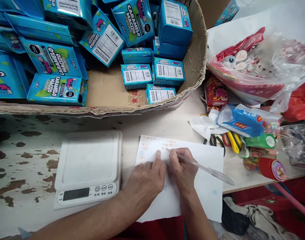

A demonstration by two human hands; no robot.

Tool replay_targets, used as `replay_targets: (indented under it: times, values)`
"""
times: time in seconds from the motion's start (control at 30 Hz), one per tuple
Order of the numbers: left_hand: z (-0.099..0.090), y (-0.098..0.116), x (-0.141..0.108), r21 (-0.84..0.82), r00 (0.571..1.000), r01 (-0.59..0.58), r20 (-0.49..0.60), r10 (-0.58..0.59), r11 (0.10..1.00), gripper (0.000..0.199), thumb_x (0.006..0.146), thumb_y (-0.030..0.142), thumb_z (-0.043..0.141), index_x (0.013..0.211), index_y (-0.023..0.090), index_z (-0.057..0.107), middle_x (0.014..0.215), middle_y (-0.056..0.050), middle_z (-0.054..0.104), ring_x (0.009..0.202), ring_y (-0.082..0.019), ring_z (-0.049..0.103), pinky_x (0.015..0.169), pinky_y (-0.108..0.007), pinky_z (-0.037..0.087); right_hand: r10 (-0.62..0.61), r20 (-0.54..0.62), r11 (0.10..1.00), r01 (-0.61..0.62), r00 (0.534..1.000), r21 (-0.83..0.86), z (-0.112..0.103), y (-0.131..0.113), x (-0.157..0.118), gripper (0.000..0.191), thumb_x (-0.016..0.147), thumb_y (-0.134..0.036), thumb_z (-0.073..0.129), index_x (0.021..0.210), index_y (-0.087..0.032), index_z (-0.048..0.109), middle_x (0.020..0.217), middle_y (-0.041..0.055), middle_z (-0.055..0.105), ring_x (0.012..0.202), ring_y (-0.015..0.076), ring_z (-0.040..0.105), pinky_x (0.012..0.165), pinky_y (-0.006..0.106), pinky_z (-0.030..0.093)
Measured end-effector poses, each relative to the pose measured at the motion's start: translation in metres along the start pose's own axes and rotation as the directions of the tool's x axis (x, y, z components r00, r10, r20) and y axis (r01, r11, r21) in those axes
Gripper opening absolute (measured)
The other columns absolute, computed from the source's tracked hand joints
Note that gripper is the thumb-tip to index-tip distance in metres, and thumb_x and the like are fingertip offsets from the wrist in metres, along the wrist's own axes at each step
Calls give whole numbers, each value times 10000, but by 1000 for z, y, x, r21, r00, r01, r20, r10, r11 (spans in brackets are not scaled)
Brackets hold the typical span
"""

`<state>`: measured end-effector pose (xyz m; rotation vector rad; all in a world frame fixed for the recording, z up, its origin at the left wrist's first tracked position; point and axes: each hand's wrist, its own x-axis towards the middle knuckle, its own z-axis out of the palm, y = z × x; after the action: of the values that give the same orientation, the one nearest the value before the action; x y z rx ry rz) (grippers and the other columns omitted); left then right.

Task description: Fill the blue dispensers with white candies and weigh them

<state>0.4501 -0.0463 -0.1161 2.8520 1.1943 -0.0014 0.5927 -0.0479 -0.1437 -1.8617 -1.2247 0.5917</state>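
Note:
My right hand (pixel 183 166) pinches a clear-barrelled pen (pixel 212 171), its tip touching a white sheet of paper (pixel 207 206). Orange handwriting covers part of the sheet's upper area. Beside it my left hand (pixel 150 173) rests on the same paper, index finger stretched out near the writing and the other fingers loosely bent, holding nothing. A white digital scale (pixel 89 160) lies left of the sheet; nothing is on its platform and its display looks dark.
Behind the paper stands a cardboard box (pixel 105 90) with several blue candy cartons (pixel 57 88). At right are scissors (pixel 234 141), a blue packet (pixel 242 120), a red-lidded candy jar (pixel 269 168) and a plastic-wrapped bundle (pixel 254 73). The table's right front edge shows.

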Motion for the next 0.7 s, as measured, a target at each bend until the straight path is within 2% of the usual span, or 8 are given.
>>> replay_targets:
  times: [0.23,0.37,0.47,0.57,0.7]
  values:
    - [2,0,0,15,999,8,-41,-8,1000,306,785,26,507,1031,113,667,1240,-184,611,587,-139,602,501,-280,532,-22,5,999,22,1000,28,1,0,-1,170,813,-235,618,669,-191,539,525,-67,525,437,71,455,446,205,387]
    - [3,1,0,16,1000,0,-19,1,1000,322,803,54,525,1087,138,652,1267,-172,595,601,-136,606,509,-275,531,144,-19,968,-137,989,211,-6,0,4,149,827,-293,632,740,-194,564,576,-52,595,453,82,528,452,203,438]
    - [5,2,-2,21,1000,-9,25,8,1000,437,803,77,543,1229,165,584,1304,-176,565,609,-139,608,508,-284,532,221,58,919,-228,974,321,-13,0,8,144,823,-322,646,872,-202,583,660,-34,648,544,116,626,517,233,523]
    - [7,4,-3,44,999,-20,49,18,999,507,805,85,548,1308,146,523,1339,-202,524,623,-137,608,513,-286,533,188,124,934,-217,974,283,-15,-1,5,176,805,-317,663,910,-196,591,733,-4,682,645,150,679,598,279,571]
    - [7,6,-3,64,999,-19,46,16,998,499,812,87,529,1309,126,523,1339,-207,522,614,-139,603,498,-289,530,127,-1,986,-126,992,109,-10,0,-3,145,828,-323,629,843,-185,586,620,-16,663,542,146,654,536,266,542]
